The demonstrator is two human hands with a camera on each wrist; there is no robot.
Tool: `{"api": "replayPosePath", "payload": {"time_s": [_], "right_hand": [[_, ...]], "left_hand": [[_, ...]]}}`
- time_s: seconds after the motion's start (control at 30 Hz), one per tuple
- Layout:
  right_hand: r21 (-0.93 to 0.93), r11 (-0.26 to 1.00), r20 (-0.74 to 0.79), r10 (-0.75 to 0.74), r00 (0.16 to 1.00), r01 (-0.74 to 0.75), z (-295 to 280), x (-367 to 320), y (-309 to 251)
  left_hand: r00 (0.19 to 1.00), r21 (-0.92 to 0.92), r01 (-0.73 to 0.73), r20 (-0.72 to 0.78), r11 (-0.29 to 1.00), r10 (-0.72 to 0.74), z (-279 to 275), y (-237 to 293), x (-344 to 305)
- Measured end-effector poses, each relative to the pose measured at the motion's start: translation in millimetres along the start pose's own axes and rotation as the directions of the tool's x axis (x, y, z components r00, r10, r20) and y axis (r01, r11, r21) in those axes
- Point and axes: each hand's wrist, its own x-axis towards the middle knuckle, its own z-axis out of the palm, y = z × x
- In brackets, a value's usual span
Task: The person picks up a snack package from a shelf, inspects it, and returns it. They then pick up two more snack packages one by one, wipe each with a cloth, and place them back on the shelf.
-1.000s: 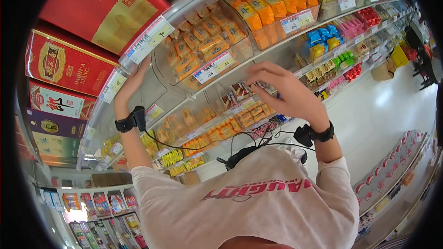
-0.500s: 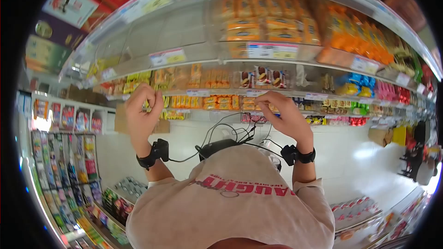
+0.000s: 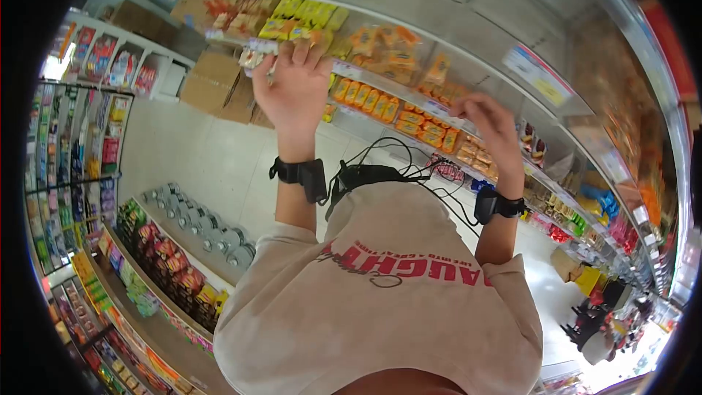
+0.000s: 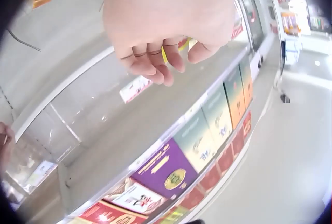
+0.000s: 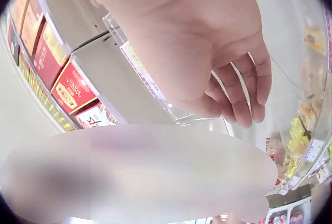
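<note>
My left hand [image 3: 292, 91] is raised before the lower shelves, fingers spread and slightly bent, with nothing in its grasp. Close to its fingers, yellow snack packets [image 3: 300, 18] and small pale packets [image 3: 252, 57] lie on the shelf. In the left wrist view the left hand [image 4: 171, 22] hangs over a bare shelf board [image 4: 98, 146], fingers loosely bent. My right hand [image 3: 491, 128] hovers in front of the orange-wrapped snacks [image 3: 431, 132], its fingers loosely curled around nothing. From the right wrist, the right hand [image 5: 207, 53] shows its palm and bent fingers.
A clear-fronted shelf with a price tag [image 3: 539, 73] runs above the hands. Cardboard boxes [image 3: 212, 84] stand on the floor at the left. Gift boxes [image 4: 166, 169] line another shelf. Black cables [image 3: 387, 153] hang at the chest. Snack shelving [image 3: 172, 263] stands behind, lower left.
The view has swung left along the shelves. My left hand left the upper shelf edge, drew back loosely curled, then reached out with fingers spread. The right hand stays raised.
</note>
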Motion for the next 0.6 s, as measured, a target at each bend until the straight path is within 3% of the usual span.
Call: {"api": "replayPosePath", "payload": {"time_s": [0.03,0.13,0.2,0.3,0.33,0.37,0.43,0.53,0.6], "right_hand": [[0.073,0.997,-0.046,0.023,0.999,-0.020,8,6,0],[0.412,0.911,-0.147,0.070,0.987,-0.004,28,17,6],[0.620,0.783,-0.219,0.112,0.969,0.049,32,20,19],[0.901,0.412,-0.305,0.385,0.871,0.134,40,20,33],[0.957,0.237,-0.249,0.365,0.897,0.169,36,20,44],[0.980,0.051,-0.196,0.328,0.924,0.190,30,17,55],[0.953,-0.141,-0.200,0.370,0.907,0.268,29,13,69],[0.894,-0.246,-0.253,0.412,0.875,0.374,26,9,75],[0.873,-0.242,-0.294,0.429,0.854,0.423,27,9,73]], "left_hand": [[0.994,-0.097,-0.028,-0.105,0.995,0.018,-2,8,3],[0.985,-0.377,-0.024,-0.167,0.926,-0.042,-55,37,14],[0.965,-0.384,-0.034,-0.254,0.922,-0.070,-86,47,14],[0.887,-0.402,-0.024,-0.431,0.915,-0.166,-114,50,16],[0.874,-0.403,0.002,-0.443,0.915,-0.197,-123,50,17],[0.860,-0.400,0.025,-0.459,0.916,-0.224,-131,48,16],[0.855,-0.467,0.078,-0.424,0.881,-0.300,-147,41,15],[0.818,-0.535,0.114,-0.427,0.837,-0.385,-159,29,16],[0.791,-0.533,0.126,-0.456,0.837,-0.409,-161,28,21]]}}
